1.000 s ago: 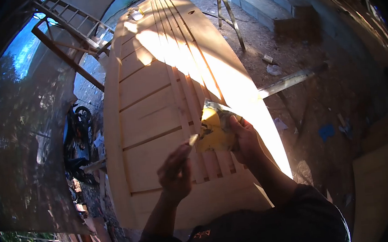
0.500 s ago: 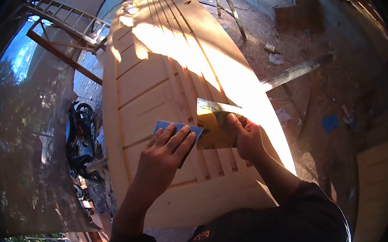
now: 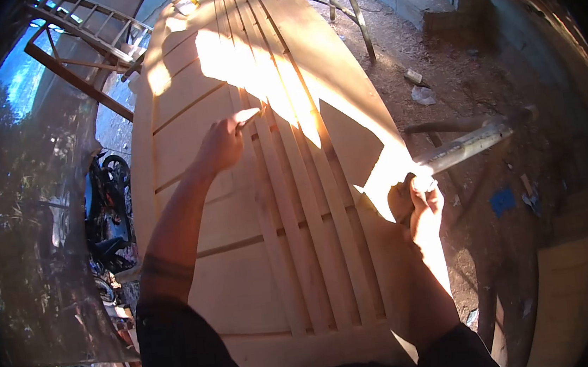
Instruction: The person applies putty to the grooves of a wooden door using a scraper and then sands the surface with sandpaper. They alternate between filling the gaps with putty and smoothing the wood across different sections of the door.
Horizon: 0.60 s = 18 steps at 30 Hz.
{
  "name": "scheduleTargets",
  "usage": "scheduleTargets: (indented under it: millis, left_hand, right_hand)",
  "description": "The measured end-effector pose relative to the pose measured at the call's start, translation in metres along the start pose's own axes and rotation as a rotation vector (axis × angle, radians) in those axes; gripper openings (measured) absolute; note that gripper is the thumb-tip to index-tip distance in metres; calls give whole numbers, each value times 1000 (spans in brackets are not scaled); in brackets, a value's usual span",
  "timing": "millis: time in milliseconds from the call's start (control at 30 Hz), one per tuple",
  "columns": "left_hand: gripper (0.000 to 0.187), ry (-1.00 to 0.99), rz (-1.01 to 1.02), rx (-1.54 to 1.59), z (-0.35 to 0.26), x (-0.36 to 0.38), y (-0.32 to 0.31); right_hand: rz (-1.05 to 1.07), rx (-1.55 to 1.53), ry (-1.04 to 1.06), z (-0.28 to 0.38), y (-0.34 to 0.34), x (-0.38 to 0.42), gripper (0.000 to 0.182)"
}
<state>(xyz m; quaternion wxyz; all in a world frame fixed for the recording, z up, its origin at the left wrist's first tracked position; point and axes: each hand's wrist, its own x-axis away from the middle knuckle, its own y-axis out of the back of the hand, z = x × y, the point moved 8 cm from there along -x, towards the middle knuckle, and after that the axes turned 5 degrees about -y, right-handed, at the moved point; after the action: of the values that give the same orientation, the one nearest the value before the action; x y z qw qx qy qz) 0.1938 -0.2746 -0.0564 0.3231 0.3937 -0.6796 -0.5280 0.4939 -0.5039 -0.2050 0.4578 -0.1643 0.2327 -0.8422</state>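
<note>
Pale wood of the door (image 3: 240, 210) is now being rubbed: a small folded piece of sandpaper (image 3: 248, 115), pinched in the left hand (image 3: 223, 144), has been carried forward up a raised slat (image 3: 268, 207). The larger sheet has been let go; the door's edge is gripped by the right hand (image 3: 420, 203). Sanding appears begun.

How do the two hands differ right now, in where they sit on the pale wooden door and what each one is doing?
The left hand is stretched far up the pale wooden door, beside the raised vertical slats, pinching a small piece of sandpaper; the right hand is pulled in at the door's right edge. The left arm is extended, the right bent close. The right hand grips the edge; whether it holds anything is unclear. Both touch the door.
</note>
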Motion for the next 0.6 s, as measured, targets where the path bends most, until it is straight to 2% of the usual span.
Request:
scheduleTargets:
  millis: [67, 100, 200, 233, 267, 333, 433, 533, 600]
  left_hand:
    - [44, -282, -76, 139, -1, -43, -6]
    - [44, -421, -111, 210, -1, -59, -8]
    - [36, -394, -169, -4, 30, -106, -27]
    - [35, -433, -214, 14, 35, -114, -30]
    - [36, -431, -188, -3, 32, -115, -33]
    - [38, -433, -140, -39, 23, -118, -35]
    - [38, -298, -76, -176, 5, -96, -47]
    - [37, -535, 87, 74, -2, -83, -39]
    - [36, -534, 70, 95, 2, -93, -27]
  right_hand:
    - [-54, -87, -97, 0, -6, -2, 6]
    - [-124, -88, -163, -3, -7, 1, 8]
    - [-77, 4, -176, -2, -11, 9, 10]
    - [-189, -9, -250, 11, -27, 15, 12]
    - [-213, 9, -199, 6, -19, 15, 13]
    - [-180, -30, -245, 3, -16, 19, 13]
    - [-136, 103, -235, -4, -8, 20, 21]
    - [-117, 129, -228, 0, -14, 20, 23]
    - [-137, 145, -179, 3, -12, 21, 23]
